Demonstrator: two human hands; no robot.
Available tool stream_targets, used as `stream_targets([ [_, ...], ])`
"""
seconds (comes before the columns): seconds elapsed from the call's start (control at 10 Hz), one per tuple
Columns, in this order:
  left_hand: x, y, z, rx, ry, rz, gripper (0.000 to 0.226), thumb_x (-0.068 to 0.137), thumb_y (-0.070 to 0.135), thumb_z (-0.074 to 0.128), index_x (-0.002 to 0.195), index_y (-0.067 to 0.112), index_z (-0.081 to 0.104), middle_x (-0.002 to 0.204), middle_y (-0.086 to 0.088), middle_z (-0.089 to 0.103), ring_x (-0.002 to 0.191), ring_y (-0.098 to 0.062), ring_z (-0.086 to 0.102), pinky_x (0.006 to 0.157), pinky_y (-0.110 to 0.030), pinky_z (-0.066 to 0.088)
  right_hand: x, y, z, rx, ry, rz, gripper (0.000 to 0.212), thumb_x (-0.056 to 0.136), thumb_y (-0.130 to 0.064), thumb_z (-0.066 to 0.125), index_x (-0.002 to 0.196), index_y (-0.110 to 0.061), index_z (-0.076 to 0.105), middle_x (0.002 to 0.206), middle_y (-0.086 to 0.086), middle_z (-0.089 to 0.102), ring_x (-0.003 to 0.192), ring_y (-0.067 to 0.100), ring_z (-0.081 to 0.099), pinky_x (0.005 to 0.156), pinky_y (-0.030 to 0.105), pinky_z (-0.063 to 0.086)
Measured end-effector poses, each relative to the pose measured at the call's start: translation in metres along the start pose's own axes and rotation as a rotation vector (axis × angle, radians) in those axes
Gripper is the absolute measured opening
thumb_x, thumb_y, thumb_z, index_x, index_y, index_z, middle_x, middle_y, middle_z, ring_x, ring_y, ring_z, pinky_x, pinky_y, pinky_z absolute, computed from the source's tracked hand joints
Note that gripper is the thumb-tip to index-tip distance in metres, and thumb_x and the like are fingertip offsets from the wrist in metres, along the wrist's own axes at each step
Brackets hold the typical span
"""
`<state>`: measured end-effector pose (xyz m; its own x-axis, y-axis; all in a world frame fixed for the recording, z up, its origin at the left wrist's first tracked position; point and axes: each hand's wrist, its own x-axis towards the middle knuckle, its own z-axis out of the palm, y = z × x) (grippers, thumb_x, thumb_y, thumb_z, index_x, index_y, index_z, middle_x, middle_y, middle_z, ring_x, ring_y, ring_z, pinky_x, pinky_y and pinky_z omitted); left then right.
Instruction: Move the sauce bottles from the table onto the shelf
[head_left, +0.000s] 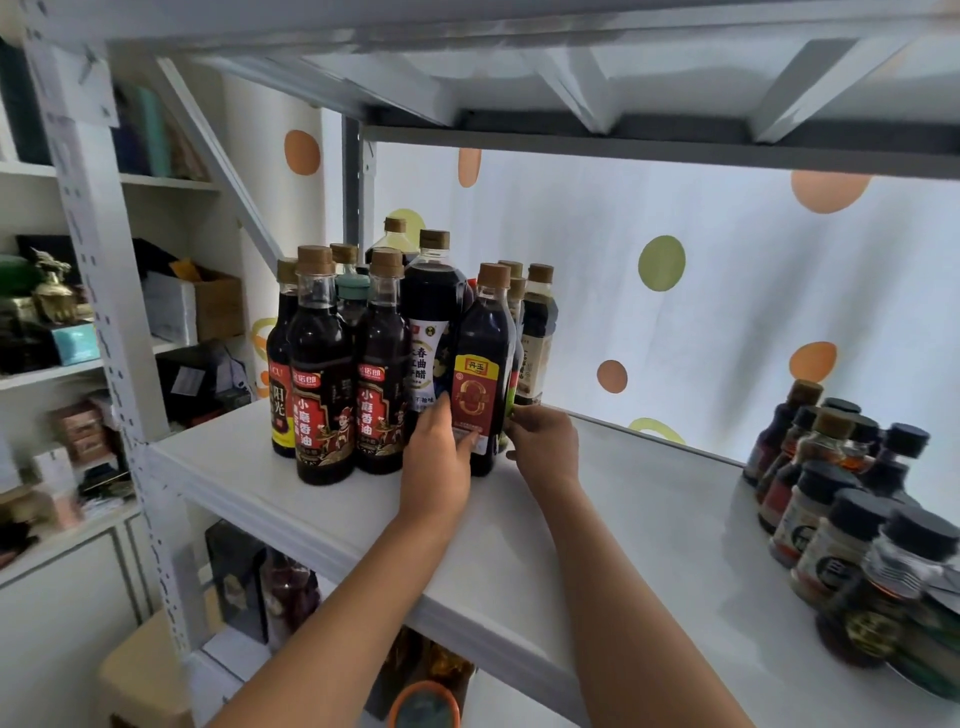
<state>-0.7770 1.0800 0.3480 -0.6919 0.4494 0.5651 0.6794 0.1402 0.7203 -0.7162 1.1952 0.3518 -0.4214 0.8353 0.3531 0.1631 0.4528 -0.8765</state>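
A dark sauce bottle with a red and yellow label (480, 374) stands upright on the white shelf board (623, 519), at the right front of a cluster of several tall dark bottles with brown caps (332, 364). My left hand (439, 457) holds its lower left side, thumb across the label's bottom. On the bottle's lower right side, my right hand (543, 436) has its fingers curled against it. Both forearms reach up from below the shelf edge.
Several shorter jars and bottles with black caps (841, 509) crowd the shelf's right end. A shelf frame (623, 93) hangs overhead. White perforated uprights (104, 291) stand at left, with cluttered cabinets beyond. Bottles sit on the lower shelf (280, 587).
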Motion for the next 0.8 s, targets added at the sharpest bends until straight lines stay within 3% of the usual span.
stream_targets([
  [0.1,-0.001,0.000,0.002,0.000,-0.001,0.006,0.058,0.089,0.011,0.066,0.142,0.010,0.043,0.132,-0.007,0.055,0.123,-0.021,0.051,0.097,-0.022,0.034,-0.002,0.000,-0.002,-0.062,-0.032,-0.034,0.016,0.089,-0.011,0.064,0.092,-0.015,0.079,0.078,0.005,0.074,0.072,0.025,0.068,0.067,0.040,0.059],
  [0.2,0.000,-0.004,0.004,0.009,-0.001,0.007,0.058,0.090,0.012,0.065,0.143,0.011,0.041,0.134,-0.006,0.053,0.125,-0.022,0.049,0.098,-0.022,0.032,-0.005,0.000,-0.002,-0.105,-0.036,-0.059,0.018,0.089,-0.011,0.060,0.091,-0.015,0.077,0.078,0.004,0.073,0.071,0.022,0.065,0.057,0.026,0.048],
  [0.4,0.000,-0.008,0.006,-0.001,0.004,0.014,0.062,0.089,0.013,0.066,0.145,0.012,0.039,0.137,-0.006,0.050,0.128,-0.022,0.046,0.104,-0.030,0.035,-0.008,-0.006,0.001,-0.140,-0.026,-0.021,0.023,0.094,-0.015,0.056,0.112,-0.013,0.071,0.104,0.006,0.073,0.094,0.023,0.066,0.078,0.033,0.055],
  [0.5,0.001,-0.009,0.005,-0.005,0.028,0.025,0.067,0.085,0.015,0.071,0.144,0.013,0.038,0.138,-0.005,0.049,0.128,-0.020,0.045,0.102,-0.026,0.033,-0.011,-0.007,0.002,-0.183,-0.021,-0.011,0.025,0.095,-0.017,0.055,0.119,-0.015,0.063,0.113,0.005,0.069,0.100,0.023,0.063,0.074,0.028,0.047],
  [0.6,-0.003,-0.007,0.004,0.017,0.056,0.051,0.072,0.084,0.015,0.072,0.145,0.014,0.034,0.142,-0.004,0.045,0.132,-0.019,0.041,0.103,-0.025,0.032,-0.015,-0.013,-0.004,-0.265,0.058,-0.078,0.033,0.095,-0.017,0.055,0.128,-0.018,0.055,0.122,0.003,0.062,0.110,0.023,0.058,0.081,0.031,0.047],
  [0.7,-0.011,0.004,-0.003,0.092,0.054,0.095,0.072,0.090,0.013,0.064,0.149,0.015,0.024,0.150,-0.002,0.035,0.139,-0.016,0.032,0.111,-0.027,0.028,-0.024,-0.030,-0.014,-0.297,0.138,-0.207,0.037,0.095,-0.016,0.055,0.132,-0.016,0.053,0.131,0.004,0.056,0.119,0.023,0.051,0.099,0.036,0.044],
  [0.8,-0.026,0.010,-0.006,0.201,0.042,0.160,0.069,0.098,0.011,0.049,0.153,0.016,0.009,0.158,-0.005,0.022,0.146,-0.015,0.017,0.119,-0.033,0.020,-0.035,-0.044,-0.024,-0.211,0.202,-0.265,0.038,0.097,-0.017,0.053,0.135,-0.016,0.052,0.136,0.004,0.053,0.125,0.023,0.047,0.105,0.037,0.040],
])
